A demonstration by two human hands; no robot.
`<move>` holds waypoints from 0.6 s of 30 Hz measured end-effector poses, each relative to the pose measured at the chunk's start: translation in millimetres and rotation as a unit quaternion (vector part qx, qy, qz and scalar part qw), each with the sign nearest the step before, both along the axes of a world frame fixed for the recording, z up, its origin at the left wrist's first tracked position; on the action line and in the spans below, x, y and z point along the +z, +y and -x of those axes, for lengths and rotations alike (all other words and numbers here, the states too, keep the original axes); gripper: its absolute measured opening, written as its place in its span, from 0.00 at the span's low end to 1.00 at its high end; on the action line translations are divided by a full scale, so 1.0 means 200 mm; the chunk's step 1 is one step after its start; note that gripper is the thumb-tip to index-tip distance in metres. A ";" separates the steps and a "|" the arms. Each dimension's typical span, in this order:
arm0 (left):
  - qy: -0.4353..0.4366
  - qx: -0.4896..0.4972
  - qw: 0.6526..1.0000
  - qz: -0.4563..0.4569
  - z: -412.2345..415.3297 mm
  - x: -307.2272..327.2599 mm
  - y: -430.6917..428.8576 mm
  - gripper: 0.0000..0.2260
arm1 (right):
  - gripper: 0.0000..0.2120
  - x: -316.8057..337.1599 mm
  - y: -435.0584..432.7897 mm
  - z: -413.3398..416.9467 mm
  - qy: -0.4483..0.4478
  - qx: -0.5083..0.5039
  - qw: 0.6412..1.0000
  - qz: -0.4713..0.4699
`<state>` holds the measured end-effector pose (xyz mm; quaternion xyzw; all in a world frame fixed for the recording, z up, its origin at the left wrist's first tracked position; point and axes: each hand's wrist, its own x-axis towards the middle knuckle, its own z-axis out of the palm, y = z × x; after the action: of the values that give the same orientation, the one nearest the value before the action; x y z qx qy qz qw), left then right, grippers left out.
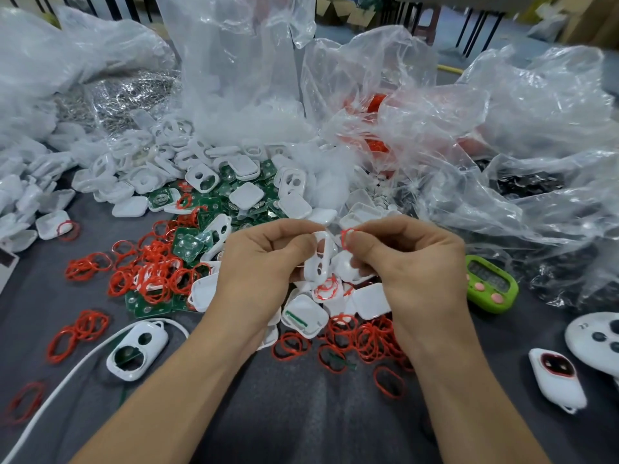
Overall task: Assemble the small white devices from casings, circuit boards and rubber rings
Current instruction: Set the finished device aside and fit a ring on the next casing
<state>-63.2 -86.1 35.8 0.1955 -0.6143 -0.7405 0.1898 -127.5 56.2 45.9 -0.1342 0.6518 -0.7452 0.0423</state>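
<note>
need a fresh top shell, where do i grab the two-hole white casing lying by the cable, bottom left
From above, fingers pinching across the long sides of the two-hole casing, probably mid-length: it lies flat, holes up, on its own.

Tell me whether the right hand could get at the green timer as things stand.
Probably yes: the green timer lies uncovered on the cloth beside the right hand, nothing between them. But that hand pinches a red rubber ring, which it must drop first.
</note>
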 end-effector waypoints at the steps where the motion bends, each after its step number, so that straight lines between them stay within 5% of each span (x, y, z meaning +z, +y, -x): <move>1: 0.001 -0.016 1.000 -0.018 0.00 0.00 0.00 0.06 | 0.09 0.00 -0.01 -0.01 -0.003 0.033 0.999 0.009; 4: 0.014 -0.049 0.998 -0.043 -0.01 -0.02 0.01 0.05 | 0.10 -0.01 -0.03 -0.05 0.039 0.059 0.997 -0.010; 8: 0.021 -0.017 0.997 0.078 -0.02 -0.04 0.02 0.06 | 0.10 -0.03 -0.06 -0.09 0.120 -0.019 0.986 -0.117; 14: -0.007 -0.088 0.985 -0.146 -0.01 0.00 0.02 0.13 | 0.10 -0.03 -0.05 -0.07 0.176 -0.072 0.965 -0.180; 18: -0.012 -0.144 0.986 -0.084 -0.02 -0.01 0.02 0.14 | 0.09 -0.04 -0.04 -0.06 0.189 -0.099 0.956 -0.201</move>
<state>-59.8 -81.3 34.1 0.1286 -0.5737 -0.8069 0.0569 -115.3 48.8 38.5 -0.1962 0.7942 -0.5602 -0.1302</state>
